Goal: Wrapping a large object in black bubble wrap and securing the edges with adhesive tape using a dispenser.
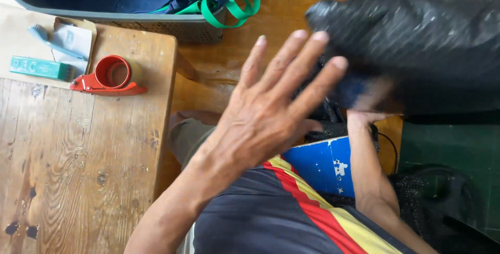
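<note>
Black bag (416,40) (blurred), raised right of the tabletop (78,170): left hand (265,113) spread flat against it, right hand (364,116) grip hidden beneath, cannot tell

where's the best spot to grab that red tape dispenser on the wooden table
Probably by the flat red handle of the tape dispenser, coming from above on its left end: it lies on its side on the table, and the round roll holder at the right looks too wide to pinch.
</note>
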